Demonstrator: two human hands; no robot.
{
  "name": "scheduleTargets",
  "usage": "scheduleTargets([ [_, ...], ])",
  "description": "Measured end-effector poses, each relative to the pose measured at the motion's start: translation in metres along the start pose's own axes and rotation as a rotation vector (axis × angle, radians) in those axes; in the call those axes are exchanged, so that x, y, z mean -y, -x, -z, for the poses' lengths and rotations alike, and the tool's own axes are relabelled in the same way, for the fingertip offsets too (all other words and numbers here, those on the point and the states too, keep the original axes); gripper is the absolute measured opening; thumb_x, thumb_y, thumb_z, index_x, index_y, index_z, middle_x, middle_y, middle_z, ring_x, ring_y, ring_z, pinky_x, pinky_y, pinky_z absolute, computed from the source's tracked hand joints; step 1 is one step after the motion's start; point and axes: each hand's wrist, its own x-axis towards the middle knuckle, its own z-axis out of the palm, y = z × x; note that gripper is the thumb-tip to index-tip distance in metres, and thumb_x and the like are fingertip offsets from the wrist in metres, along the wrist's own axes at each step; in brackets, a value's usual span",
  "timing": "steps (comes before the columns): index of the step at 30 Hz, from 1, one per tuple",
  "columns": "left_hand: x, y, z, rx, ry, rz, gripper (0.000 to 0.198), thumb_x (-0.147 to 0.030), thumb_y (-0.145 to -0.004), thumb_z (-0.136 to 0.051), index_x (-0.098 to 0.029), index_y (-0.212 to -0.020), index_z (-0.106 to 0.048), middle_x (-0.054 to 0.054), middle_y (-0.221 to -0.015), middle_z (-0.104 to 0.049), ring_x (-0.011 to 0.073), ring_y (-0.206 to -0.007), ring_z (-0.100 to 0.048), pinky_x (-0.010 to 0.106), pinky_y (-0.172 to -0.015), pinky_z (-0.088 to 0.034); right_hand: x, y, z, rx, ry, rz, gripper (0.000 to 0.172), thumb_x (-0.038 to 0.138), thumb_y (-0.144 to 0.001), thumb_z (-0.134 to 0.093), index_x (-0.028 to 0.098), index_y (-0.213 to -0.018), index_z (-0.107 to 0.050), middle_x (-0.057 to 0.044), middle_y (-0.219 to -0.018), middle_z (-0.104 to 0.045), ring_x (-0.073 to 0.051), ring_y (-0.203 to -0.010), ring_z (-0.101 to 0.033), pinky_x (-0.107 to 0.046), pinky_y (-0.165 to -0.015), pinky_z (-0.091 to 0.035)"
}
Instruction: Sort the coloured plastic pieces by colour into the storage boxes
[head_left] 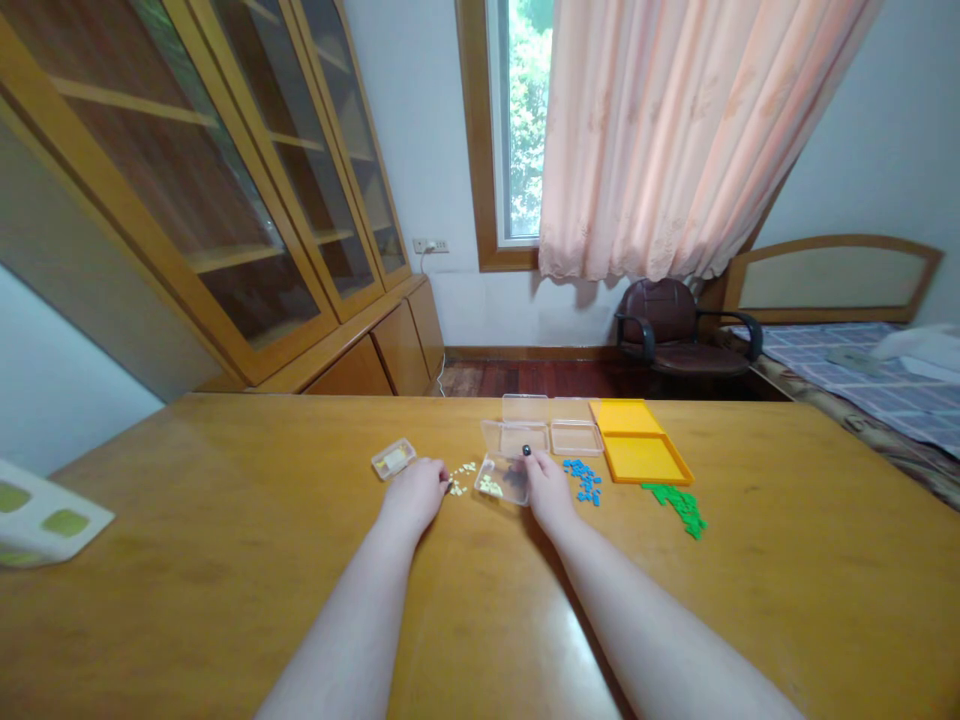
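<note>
My right hand [550, 492] grips the right side of a clear plastic box [514, 490], with its thumb over the rim and a small dark spot at the thumb's tip. Pale yellow pieces [490, 485] lie in the box's left part. Just left of it, more small pale yellow pieces [459, 489] are scattered on the table. My left hand [420, 492] rests at their left edge, fingers curled together; what they hold, if anything, is hidden. Behind that hand sits a small clear case [394, 458] with something yellow and white inside.
Open clear boxes [576, 437] and an open orange-yellow case [649, 458] stand towards the table's far edge. Blue pieces [583, 480] lie right of my right hand, green pieces [681, 506] farther right. A white object with cut-outs [52, 510] is at the left edge.
</note>
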Motion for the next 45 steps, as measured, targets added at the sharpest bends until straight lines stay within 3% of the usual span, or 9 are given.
scheduleTargets([
  [10,0.001,-0.002,-0.007,0.004,-0.011,0.028,0.016,-0.024,-0.082,-0.048,-0.019,-0.082,-0.063,0.007,-0.091,-0.066,0.0183,-0.081,-0.060,0.026,-0.066,-0.041,-0.004,-0.002,-0.002,-0.013,-0.022,-0.012,0.043,0.056,-0.078,-0.043,0.018,-0.071,-0.063,-0.007,-0.075,-0.069,-0.021,-0.072,-0.060,-0.030,-0.066,-0.042],
  [15,-0.002,-0.001,0.001,-0.092,0.024,0.076,0.016,-0.022,-0.083,-0.046,-0.018,-0.083,-0.061,0.007,-0.091,-0.065,0.0186,-0.084,-0.059,0.026,-0.070,-0.042,-0.002,-0.001,-0.001,-0.016,0.011,-0.003,0.040,0.052,-0.079,-0.044,0.018,-0.069,-0.062,-0.007,-0.074,-0.068,-0.021,-0.073,-0.059,-0.030,-0.067,-0.041],
  [18,-0.006,0.000,0.004,-0.208,0.135,0.014,0.015,-0.022,-0.083,-0.046,-0.018,-0.086,-0.059,0.006,-0.093,-0.064,0.0185,-0.088,-0.058,0.027,-0.075,-0.043,0.000,0.001,-0.001,-0.010,0.027,0.002,0.038,0.049,-0.080,-0.043,0.018,-0.070,-0.062,-0.007,-0.074,-0.068,-0.021,-0.074,-0.060,-0.030,-0.068,-0.041],
  [22,-0.017,0.004,0.002,-0.310,0.321,-0.172,0.016,-0.024,-0.085,-0.044,-0.018,-0.088,-0.058,0.005,-0.093,-0.063,0.0166,-0.089,-0.057,0.026,-0.080,-0.043,0.001,0.002,-0.002,0.002,0.024,0.005,0.038,0.048,-0.081,-0.042,0.018,-0.073,-0.063,-0.008,-0.078,-0.069,-0.022,-0.076,-0.060,-0.030,-0.069,-0.041],
  [26,-0.028,0.008,-0.005,-0.225,0.356,-0.328,0.025,-0.023,-0.085,-0.046,-0.021,-0.106,-0.059,0.005,-0.103,-0.062,0.0163,-0.096,-0.056,0.027,-0.087,-0.043,0.000,0.002,-0.003,0.021,0.005,0.008,0.039,0.049,-0.081,-0.042,0.017,-0.079,-0.064,-0.008,-0.082,-0.069,-0.022,-0.077,-0.061,-0.029,-0.069,-0.042],
  [29,-0.023,0.005,-0.008,-0.181,0.286,-0.277,0.039,-0.021,-0.084,-0.048,-0.023,-0.123,-0.051,0.005,-0.112,-0.060,0.0166,-0.101,-0.055,0.027,-0.090,-0.041,-0.001,0.001,-0.003,0.022,-0.006,0.012,0.039,0.049,-0.081,-0.042,0.017,-0.080,-0.064,-0.008,-0.082,-0.069,-0.022,-0.077,-0.061,-0.029,-0.069,-0.042],
  [34,0.004,-0.005,-0.004,-0.127,0.065,-0.041,0.020,-0.022,-0.082,-0.049,-0.020,-0.093,-0.065,0.006,-0.099,-0.065,0.0188,-0.093,-0.058,0.028,-0.081,-0.043,-0.003,0.000,-0.001,0.011,0.039,0.031,0.039,0.049,-0.081,-0.041,0.017,-0.074,-0.063,-0.007,-0.076,-0.068,-0.021,-0.075,-0.060,-0.030,-0.069,-0.041],
  [38,0.014,-0.007,-0.004,-0.014,0.023,-0.053,0.015,-0.021,-0.077,-0.053,-0.023,-0.084,-0.066,0.004,-0.092,-0.067,0.0175,-0.087,-0.060,0.026,-0.075,-0.042,-0.004,-0.001,-0.001,0.000,0.045,0.020,0.041,0.051,-0.081,-0.040,0.018,-0.072,-0.062,-0.007,-0.076,-0.068,-0.021,-0.075,-0.060,-0.030,-0.069,-0.041],
  [45,0.009,-0.005,-0.007,-0.018,0.032,-0.076,0.015,-0.021,-0.077,-0.054,-0.024,-0.084,-0.066,0.003,-0.091,-0.066,0.0169,-0.086,-0.059,0.025,-0.074,-0.041,-0.002,0.000,-0.001,0.000,0.028,0.017,0.042,0.052,-0.080,-0.041,0.017,-0.073,-0.063,-0.007,-0.075,-0.069,-0.022,-0.075,-0.060,-0.030,-0.068,-0.041],
])
